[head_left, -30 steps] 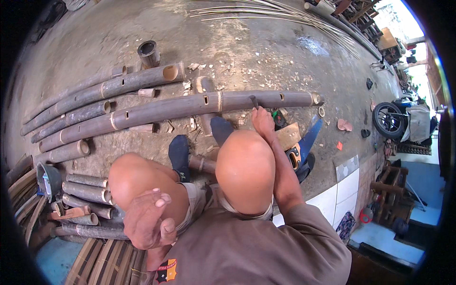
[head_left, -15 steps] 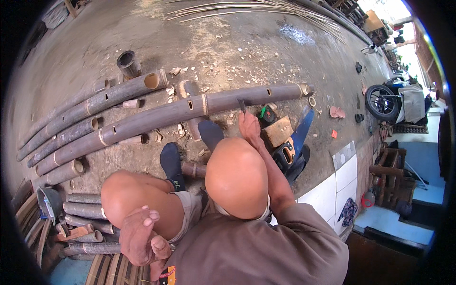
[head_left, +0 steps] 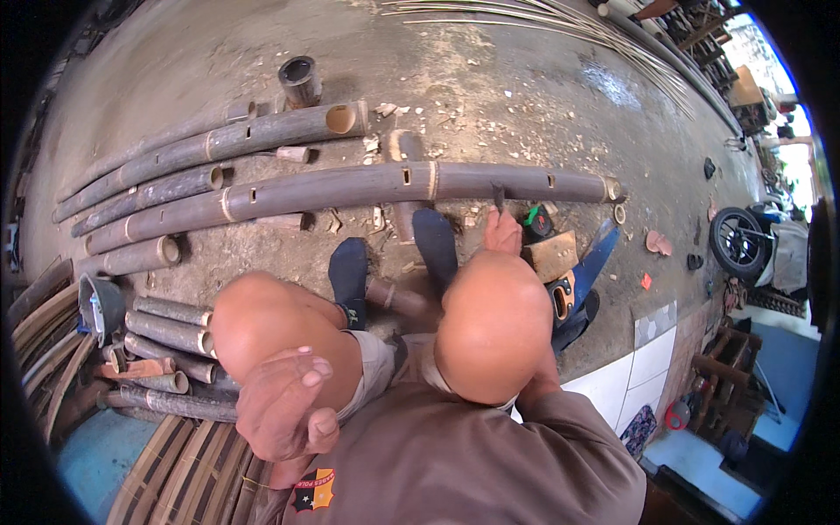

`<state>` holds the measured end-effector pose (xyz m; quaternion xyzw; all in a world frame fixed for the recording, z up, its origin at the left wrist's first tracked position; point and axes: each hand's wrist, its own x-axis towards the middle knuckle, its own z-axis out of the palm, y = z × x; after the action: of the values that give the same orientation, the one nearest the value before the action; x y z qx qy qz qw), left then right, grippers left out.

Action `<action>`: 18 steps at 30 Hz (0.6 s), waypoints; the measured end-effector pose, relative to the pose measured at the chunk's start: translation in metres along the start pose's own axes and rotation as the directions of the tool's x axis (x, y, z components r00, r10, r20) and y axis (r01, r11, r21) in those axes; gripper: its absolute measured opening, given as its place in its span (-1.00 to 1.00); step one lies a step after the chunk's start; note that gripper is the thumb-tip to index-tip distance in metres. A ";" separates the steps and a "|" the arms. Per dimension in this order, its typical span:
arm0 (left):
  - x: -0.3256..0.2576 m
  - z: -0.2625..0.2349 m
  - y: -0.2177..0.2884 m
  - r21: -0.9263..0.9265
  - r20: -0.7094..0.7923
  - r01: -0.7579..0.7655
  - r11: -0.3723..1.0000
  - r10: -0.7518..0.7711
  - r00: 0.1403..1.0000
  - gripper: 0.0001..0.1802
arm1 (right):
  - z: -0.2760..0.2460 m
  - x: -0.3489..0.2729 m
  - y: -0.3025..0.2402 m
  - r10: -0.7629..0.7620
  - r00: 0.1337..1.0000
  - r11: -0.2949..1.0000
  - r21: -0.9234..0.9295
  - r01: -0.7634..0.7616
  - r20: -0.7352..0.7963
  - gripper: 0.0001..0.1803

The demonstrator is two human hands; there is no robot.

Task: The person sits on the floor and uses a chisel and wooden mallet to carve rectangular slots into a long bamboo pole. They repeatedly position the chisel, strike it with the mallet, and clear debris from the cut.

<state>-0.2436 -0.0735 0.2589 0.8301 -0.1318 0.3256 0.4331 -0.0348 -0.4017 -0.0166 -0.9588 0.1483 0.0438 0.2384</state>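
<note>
A long dark bamboo pole (head_left: 324, 191) with small rectangular slots lies crosswise before my feet, over a shorter bamboo piece (head_left: 402, 144). My right hand (head_left: 503, 233) is closed around a dark, narrow-bladed tool (head_left: 498, 194), its tip at the pole's near side, left of the rightmost slot. Whether it is a chisel or a knife I cannot tell. Over my left knee hangs my left hand (head_left: 284, 407), fingers loosely bent and apart, holding nothing. Beside my right hand sit a black and green tape measure (head_left: 537, 220), a wooden block (head_left: 553, 255) and a handsaw (head_left: 597, 261).
More bamboo poles (head_left: 184, 163) lie at the left, near an upright dark can-like container (head_left: 300, 82). Cut bamboo lengths (head_left: 166, 332) and a grey bucket (head_left: 101, 308) are stacked at lower left. Thin strips (head_left: 560, 31) lie far off. A motorcycle wheel (head_left: 737, 240) stands at right.
The view has swung, so the scene sits further right and lower at left. My right hand still holds the tool by the pole. My left hand stays raised over the knee.
</note>
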 end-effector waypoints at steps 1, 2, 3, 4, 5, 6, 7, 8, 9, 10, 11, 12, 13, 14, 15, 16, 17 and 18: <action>0.002 -0.004 0.003 0.012 0.023 0.014 1.000 -0.014 1.000 -0.62 | 0.001 0.001 0.001 0.005 1.000 1.000 0.022 -0.005 0.004 -0.43; 0.002 -0.005 0.004 0.019 0.048 0.029 0.999 -0.030 0.998 -0.62 | 0.002 0.004 0.006 0.015 1.000 0.999 0.041 -0.016 0.007 -0.43; 0.004 -0.006 0.008 0.030 0.054 0.031 0.999 -0.033 0.998 -0.63 | 0.006 0.009 0.012 0.014 0.999 0.998 0.064 -0.017 0.051 -0.45; 0.006 -0.006 0.010 0.041 0.060 0.032 0.999 -0.035 0.998 -0.64 | 0.014 0.010 0.016 0.009 0.999 0.998 0.068 -0.013 0.052 -0.45; 0.005 -0.004 0.010 0.043 0.068 0.033 0.999 -0.036 0.997 -0.63 | 0.014 0.010 0.015 0.010 0.999 0.998 0.068 -0.013 0.047 -0.45; 0.004 -0.004 0.009 0.046 0.059 0.034 0.998 -0.037 0.998 -0.64 | 0.014 0.010 0.014 0.012 0.999 0.998 0.068 -0.015 0.041 -0.45; 0.003 -0.004 0.008 0.049 0.050 0.035 0.998 -0.037 0.998 -0.64 | 0.015 0.009 0.013 0.015 0.999 0.997 0.069 -0.017 0.036 -0.45; 0.001 -0.002 0.007 0.046 0.038 0.035 0.998 -0.037 0.999 -0.65 | 0.013 0.010 0.013 0.018 1.000 0.998 0.066 -0.020 0.025 -0.45; 0.001 -0.001 0.006 0.028 0.026 0.044 0.999 -0.045 0.999 -0.65 | 0.010 0.010 0.014 0.022 1.000 0.998 0.062 -0.023 0.013 -0.45; 0.000 0.000 0.006 0.009 0.015 0.052 0.999 -0.053 0.999 -0.65 | 0.008 0.010 0.014 0.027 1.000 0.998 0.059 -0.027 0.001 -0.45; 0.000 0.001 0.006 -0.008 0.005 0.059 0.998 -0.059 0.998 -0.65 | 0.007 0.009 0.014 0.046 0.999 0.998 0.037 -0.047 0.012 -0.47; 0.000 0.002 0.006 -0.009 0.007 0.062 0.998 -0.062 0.998 -0.65 | 0.005 0.009 0.015 0.068 0.998 0.998 0.015 -0.068 0.021 -0.49; 0.000 0.003 0.007 -0.011 0.009 0.063 0.998 -0.063 0.998 -0.65 | 0.003 0.008 0.017 0.090 0.995 0.996 -0.009 -0.090 0.030 -0.51; -0.001 0.003 0.008 -0.005 0.006 0.067 0.998 -0.067 0.998 -0.64 | 0.004 0.004 0.016 0.102 0.994 0.995 -0.016 -0.101 0.045 -0.51; -0.001 0.004 0.009 0.002 -0.013 0.064 0.998 -0.064 0.998 -0.64 | 0.001 -0.001 0.018 0.105 0.993 0.994 -0.015 -0.105 0.051 -0.51; -0.001 0.005 0.009 0.007 -0.031 0.061 0.998 -0.060 0.998 -0.64 | 0.000 -0.004 0.020 0.106 0.992 0.994 -0.008 -0.106 0.062 -0.52; -0.001 0.006 0.009 0.013 -0.047 0.056 0.998 -0.056 0.997 -0.64 | 0.000 -0.010 0.021 0.104 0.992 0.994 0.007 -0.105 0.076 -0.52; -0.001 0.008 0.008 0.018 -0.059 0.051 0.999 -0.050 0.997 -0.65 | -0.003 -0.016 0.024 0.107 0.990 0.994 0.020 -0.109 0.090 -0.52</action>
<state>-0.2446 -0.0847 0.2604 0.8274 -0.0950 0.3398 0.4369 -0.0573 -0.4191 -0.0217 -0.9435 0.1897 0.0973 0.2537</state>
